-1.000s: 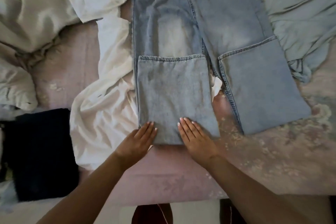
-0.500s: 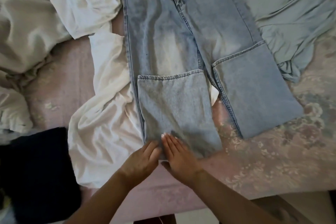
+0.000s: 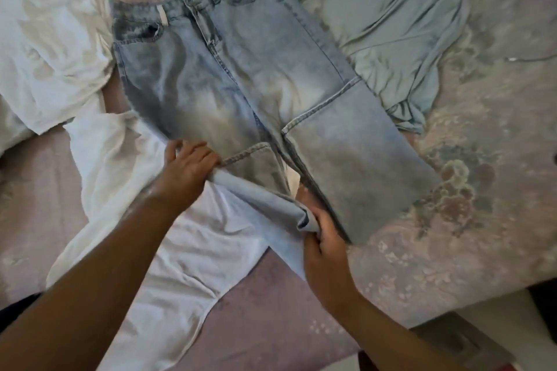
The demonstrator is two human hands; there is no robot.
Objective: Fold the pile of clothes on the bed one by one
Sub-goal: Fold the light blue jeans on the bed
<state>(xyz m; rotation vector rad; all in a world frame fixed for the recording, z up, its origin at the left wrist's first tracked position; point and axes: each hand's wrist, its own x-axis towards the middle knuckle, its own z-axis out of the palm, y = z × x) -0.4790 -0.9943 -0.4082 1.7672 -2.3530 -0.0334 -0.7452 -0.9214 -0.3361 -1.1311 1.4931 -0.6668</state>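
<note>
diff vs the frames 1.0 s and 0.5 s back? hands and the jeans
Both hands, earlier flat on the folded-up cuff of the light blue denim jeans, now grip that leg: the left hand at its outer edge by the hem, the right hand at the bottom fold, lifting the leg's left edge towards the other leg. The other folded leg, the white garment underneath and the pale green garment stayed put.

no legible txt, labels, nos.
</note>
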